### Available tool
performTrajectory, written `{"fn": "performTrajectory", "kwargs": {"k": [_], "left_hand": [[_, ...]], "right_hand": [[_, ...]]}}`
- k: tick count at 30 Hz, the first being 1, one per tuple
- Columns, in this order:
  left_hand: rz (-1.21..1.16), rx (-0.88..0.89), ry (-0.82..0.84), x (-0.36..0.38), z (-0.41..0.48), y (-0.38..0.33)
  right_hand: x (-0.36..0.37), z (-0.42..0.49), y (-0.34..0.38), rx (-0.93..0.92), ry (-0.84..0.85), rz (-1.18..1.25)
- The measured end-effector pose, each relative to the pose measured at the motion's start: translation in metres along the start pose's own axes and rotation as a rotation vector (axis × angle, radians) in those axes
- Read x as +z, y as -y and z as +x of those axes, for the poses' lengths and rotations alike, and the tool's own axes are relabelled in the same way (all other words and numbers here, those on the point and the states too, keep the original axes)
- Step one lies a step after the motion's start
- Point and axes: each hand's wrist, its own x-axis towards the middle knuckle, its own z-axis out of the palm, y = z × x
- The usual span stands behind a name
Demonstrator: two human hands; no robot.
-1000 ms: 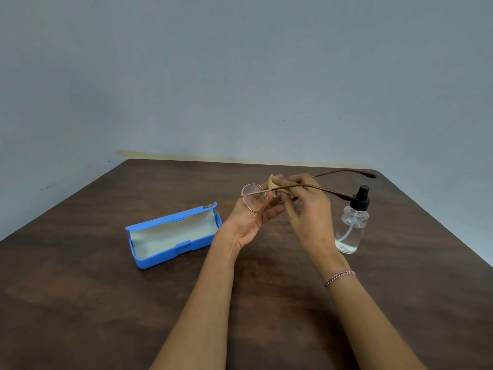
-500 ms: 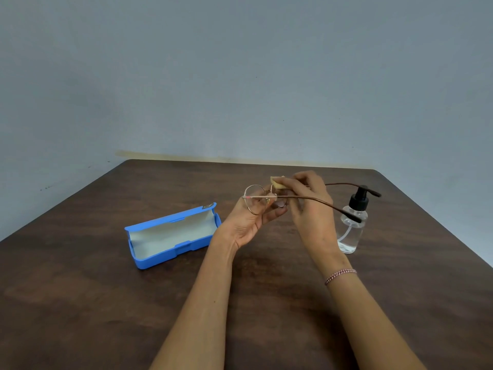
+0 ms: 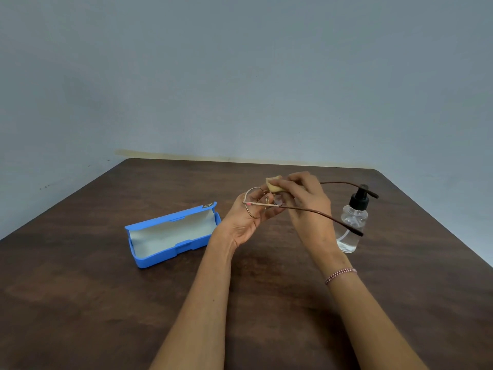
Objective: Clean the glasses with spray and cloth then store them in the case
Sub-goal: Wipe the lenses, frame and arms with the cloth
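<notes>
Above the middle of the table, my left hand point(image 3: 246, 220) holds the round, thin-rimmed glasses point(image 3: 255, 206) by the frame near the lenses. Their brown temple arms stick out to the right, one passing in front of the bottle. My right hand point(image 3: 306, 206) pinches a small yellow cloth point(image 3: 274, 184) against the far lens, which the fingers mostly hide. The blue case point(image 3: 170, 233) lies open on the table to the left, its pale lining showing. To the right of my hands stands a clear spray bottle point(image 3: 352, 225) with a black pump top.
The dark brown wooden table point(image 3: 106, 303) fills the lower view, with its far edge against a plain grey wall point(image 3: 240, 76). A red and white thread bracelet point(image 3: 340, 275) circles my right wrist.
The glasses have tilted, so the near temple arm now slopes lower across the bottle. My right hand with the cloth has shifted slightly on the lens. The case and bottle have stayed put.
</notes>
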Motion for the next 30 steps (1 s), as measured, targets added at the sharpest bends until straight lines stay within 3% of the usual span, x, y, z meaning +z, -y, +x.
{"fn": "performTrajectory", "kwargs": {"k": [2,8,13,30], "left_hand": [[-0.009,0.005,0.005,-0.002,0.000,0.000],[-0.027,0.032,0.005,-0.001,0.003,0.003],[-0.045,0.078,0.043,-0.005,0.003,0.000],[-0.087,0.088,0.086,-0.006,0.005,0.000]], "right_hand": [[0.000,-0.002,0.001,-0.057,0.012,0.008],[0.004,0.002,-0.007,0.002,-0.098,-0.078],[0.005,-0.002,-0.001,-0.059,-0.050,0.000],[0.010,0.001,-0.008,-0.043,-0.084,-0.103]]}}
